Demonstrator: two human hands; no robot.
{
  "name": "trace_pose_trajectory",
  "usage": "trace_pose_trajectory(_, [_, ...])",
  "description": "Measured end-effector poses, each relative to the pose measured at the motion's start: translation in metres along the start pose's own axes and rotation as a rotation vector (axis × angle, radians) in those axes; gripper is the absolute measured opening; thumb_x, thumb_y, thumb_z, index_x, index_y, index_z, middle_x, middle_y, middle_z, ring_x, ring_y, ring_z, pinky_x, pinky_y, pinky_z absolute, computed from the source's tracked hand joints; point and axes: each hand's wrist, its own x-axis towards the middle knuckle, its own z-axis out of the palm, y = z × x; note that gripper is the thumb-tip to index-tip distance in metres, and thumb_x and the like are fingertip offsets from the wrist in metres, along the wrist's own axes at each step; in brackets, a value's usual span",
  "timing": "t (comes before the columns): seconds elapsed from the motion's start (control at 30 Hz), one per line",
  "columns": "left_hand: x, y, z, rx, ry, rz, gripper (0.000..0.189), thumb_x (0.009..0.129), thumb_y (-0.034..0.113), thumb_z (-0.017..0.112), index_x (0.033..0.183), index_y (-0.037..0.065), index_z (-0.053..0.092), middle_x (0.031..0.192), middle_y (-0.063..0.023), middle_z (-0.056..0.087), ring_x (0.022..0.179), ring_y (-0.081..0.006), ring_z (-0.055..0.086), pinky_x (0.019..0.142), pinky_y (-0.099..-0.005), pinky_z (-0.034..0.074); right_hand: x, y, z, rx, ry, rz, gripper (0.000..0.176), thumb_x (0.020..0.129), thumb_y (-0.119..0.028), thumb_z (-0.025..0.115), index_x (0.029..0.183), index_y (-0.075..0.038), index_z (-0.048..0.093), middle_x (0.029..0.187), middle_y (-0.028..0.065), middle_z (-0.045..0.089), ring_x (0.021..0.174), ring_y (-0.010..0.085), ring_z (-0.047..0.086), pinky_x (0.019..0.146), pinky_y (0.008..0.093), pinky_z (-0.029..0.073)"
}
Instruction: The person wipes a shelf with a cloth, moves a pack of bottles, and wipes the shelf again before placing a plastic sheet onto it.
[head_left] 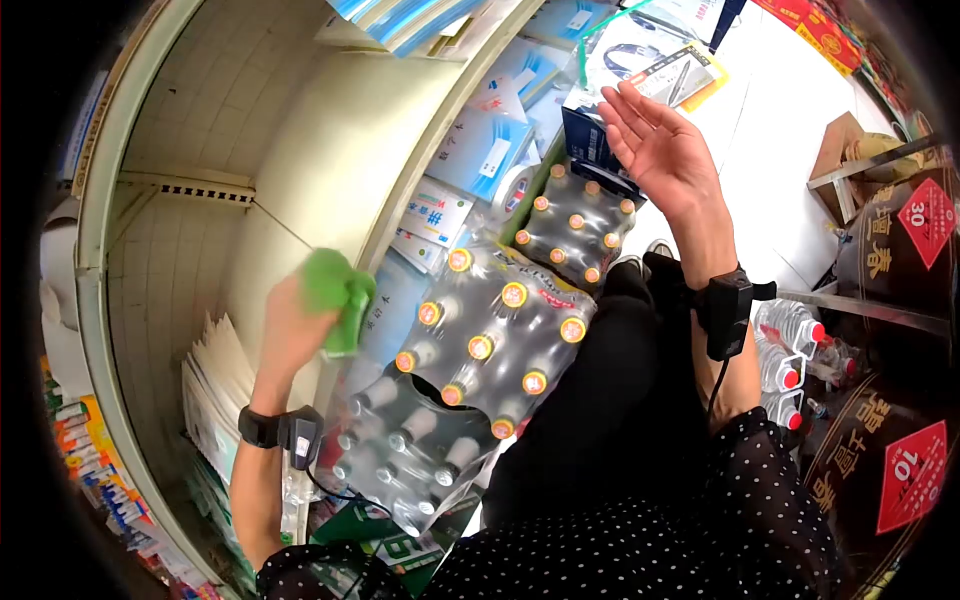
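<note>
My left hand (290, 325) is closed on a green cloth (345, 300), over the edge of a pale shelf (345, 120); both are blurred by motion. My right hand (655, 145) is raised with the palm up, fingers stretched out and nothing in it, above the floor near a boxed item (685, 75). Between my arms stand shrink-wrapped packs of bottles (490, 335) with yellow and orange caps. A smaller pack (575, 225) sits behind them, and another pack of clear bottles (410, 455) lies nearer to me.
Blue and white booklets (480, 150) are stacked beside the shelf. White papers (220, 385) lean inside it at the lower left. On the right are large dark packages (885, 450), a metal rack bar (865, 312) and clear jugs with red caps (780, 360).
</note>
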Motion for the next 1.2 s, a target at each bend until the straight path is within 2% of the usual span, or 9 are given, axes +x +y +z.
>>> trace_pose_trajectory(0.03, [0.000, 0.000, 0.001, 0.015, 0.147, 0.036, 0.035, 0.079, 0.015, 0.064, 0.112, 0.007, 0.062, 0.097, -0.0159, 0.068, 0.086, -0.0338, 0.066, 0.077, -0.0356, 0.052, 0.000, -0.001, 0.001, -0.001, 0.006, -0.004, 0.032, 0.094, -0.011, 0.054, 0.121, 0.007, 0.053, 0.123, 0.0197, 0.059, 0.110, 0.0287, 0.060, 0.087, 0.0331, 0.053])
trace_pose_trajectory(0.13, [0.019, 0.016, -0.006, 0.008, 0.286, 0.097, 0.043, 0.078, 0.009, 0.062, 0.120, 0.005, 0.058, 0.103, -0.0176, 0.066, 0.093, -0.0365, 0.064, 0.083, -0.0383, 0.051, 0.000, 0.004, 0.004, -0.012, 0.010, 0.010, 0.034, 0.094, -0.011, 0.053, 0.123, 0.007, 0.052, 0.125, 0.0192, 0.057, 0.111, 0.0277, 0.059, 0.087, 0.0332, 0.054])
trace_pose_trajectory(0.23, [0.051, -0.011, 0.007, 0.373, 0.119, 0.394, 0.049, 0.076, 0.002, 0.059, 0.125, 0.003, 0.052, 0.109, -0.0203, 0.063, 0.101, -0.0387, 0.060, 0.090, -0.0418, 0.049, 0.000, 0.010, 0.003, -0.013, 0.012, 0.044, 0.037, 0.096, -0.012, 0.050, 0.128, 0.007, 0.049, 0.131, 0.0198, 0.053, 0.115, 0.0280, 0.058, 0.089, 0.0348, 0.055])
trace_pose_trajectory(0.33, [0.088, -0.032, 0.038, 0.365, 0.083, 0.462, 0.052, 0.074, -0.001, 0.057, 0.125, 0.001, 0.050, 0.113, -0.0229, 0.060, 0.106, -0.0411, 0.056, 0.093, -0.0448, 0.046, -0.008, 0.011, 0.008, 0.012, -0.027, 0.040, 0.037, 0.096, -0.012, 0.050, 0.127, 0.008, 0.049, 0.131, 0.0201, 0.053, 0.115, 0.0284, 0.058, 0.089, 0.0351, 0.055])
trace_pose_trajectory(0.37, [0.099, -0.011, 0.040, 0.353, 0.099, 0.482, 0.041, 0.073, -0.001, 0.056, 0.114, -0.001, 0.052, 0.108, -0.0234, 0.061, 0.102, -0.0409, 0.057, 0.088, -0.0457, 0.047, -0.009, 0.011, 0.009, 0.007, -0.035, 0.032, 0.037, 0.096, -0.013, 0.051, 0.126, 0.008, 0.049, 0.130, 0.0205, 0.054, 0.115, 0.0283, 0.058, 0.089, 0.0353, 0.055])
trace_pose_trajectory(0.57, [0.158, 0.047, 0.052, 0.504, 0.163, 0.420, 0.018, 0.073, 0.003, 0.057, 0.089, 0.000, 0.049, 0.095, -0.0207, 0.063, 0.091, -0.0401, 0.060, 0.078, -0.0489, 0.049, -0.007, 0.018, 0.015, -0.010, -0.018, 0.077, 0.034, 0.093, -0.011, 0.055, 0.122, 0.008, 0.054, 0.127, 0.0205, 0.057, 0.112, 0.0276, 0.059, 0.089, 0.0315, 0.052])
trace_pose_trajectory(0.9, [0.233, 0.082, 0.088, 0.539, 0.390, 0.405, 0.011, 0.076, 0.007, 0.060, 0.085, 0.001, 0.062, 0.090, -0.0185, 0.067, 0.086, -0.0375, 0.066, 0.073, -0.0458, 0.054, 0.000, 0.021, 0.007, -0.015, -0.040, 0.090, 0.035, 0.095, -0.013, 0.053, 0.124, 0.006, 0.051, 0.127, 0.0196, 0.056, 0.113, 0.0271, 0.059, 0.086, 0.0337, 0.055])
trace_pose_trajectory(1.03, [0.219, 0.080, 0.105, 0.622, 0.526, 0.491, 0.017, 0.076, 0.000, 0.058, 0.093, 0.001, 0.058, 0.095, -0.0175, 0.063, 0.086, -0.0381, 0.063, 0.077, -0.0436, 0.054, -0.004, 0.024, 0.012, -0.115, 0.059, 0.044, 0.035, 0.094, -0.014, 0.053, 0.123, 0.006, 0.054, 0.125, 0.0184, 0.058, 0.112, 0.0259, 0.059, 0.089, 0.0316, 0.052])
trace_pose_trajectory(1.2, [0.157, 0.050, 0.072, 0.565, 0.225, 0.423, 0.028, 0.073, -0.004, 0.059, 0.099, 0.002, 0.049, 0.095, -0.0181, 0.059, 0.087, -0.0370, 0.061, 0.075, -0.0462, 0.052, 0.001, 0.014, -0.004, -0.054, 0.062, 0.031, 0.034, 0.095, -0.016, 0.052, 0.122, 0.006, 0.053, 0.125, 0.0189, 0.058, 0.111, 0.0268, 0.059, 0.087, 0.0318, 0.053])
